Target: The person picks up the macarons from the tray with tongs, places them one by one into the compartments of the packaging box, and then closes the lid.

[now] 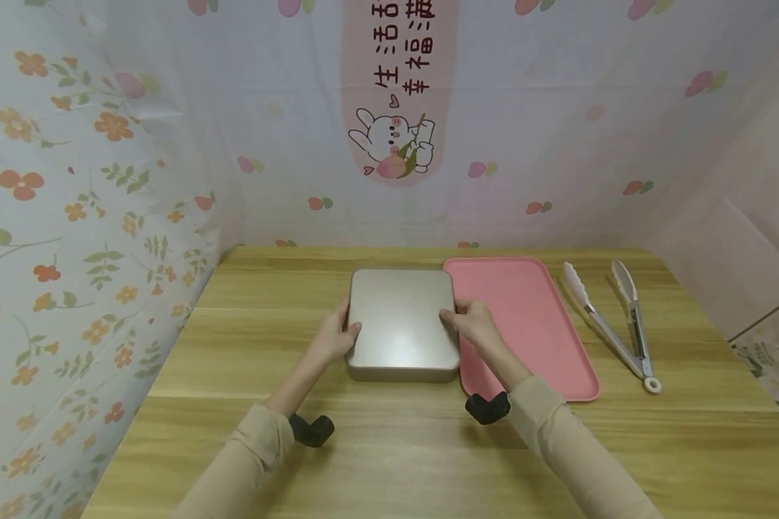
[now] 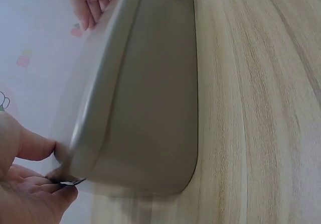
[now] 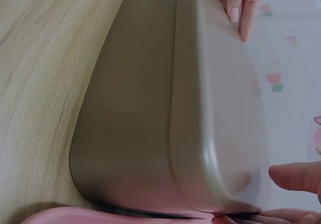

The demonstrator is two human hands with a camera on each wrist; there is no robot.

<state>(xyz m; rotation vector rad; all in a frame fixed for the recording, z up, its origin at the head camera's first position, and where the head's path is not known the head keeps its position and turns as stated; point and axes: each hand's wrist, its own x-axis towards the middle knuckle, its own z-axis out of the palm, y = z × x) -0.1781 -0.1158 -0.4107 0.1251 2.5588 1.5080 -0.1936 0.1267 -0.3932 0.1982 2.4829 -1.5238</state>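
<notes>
A square, silver-beige metal tin [image 1: 402, 317] lies flat on the wooden table, its lid [image 3: 188, 108] seated on the body with a seam running round the side. My left hand [image 1: 333, 337] grips the lid's left side, thumb at the top edge and fingers along the side. On the opposite side my right hand [image 1: 480, 328] holds the lid the same way, its thumb over the top edge. The tin's contents are hidden. Both wrist views show the tin's near wall [image 2: 155, 93] standing on the table.
A pink tray [image 1: 526, 324] lies right beside the tin, close to its right edge. Farther right rest open metal tongs [image 1: 623, 339] with white tips. A wooden table [image 1: 247, 360] spreads below, with printed cloth [image 1: 285, 144] hanging behind and at the sides.
</notes>
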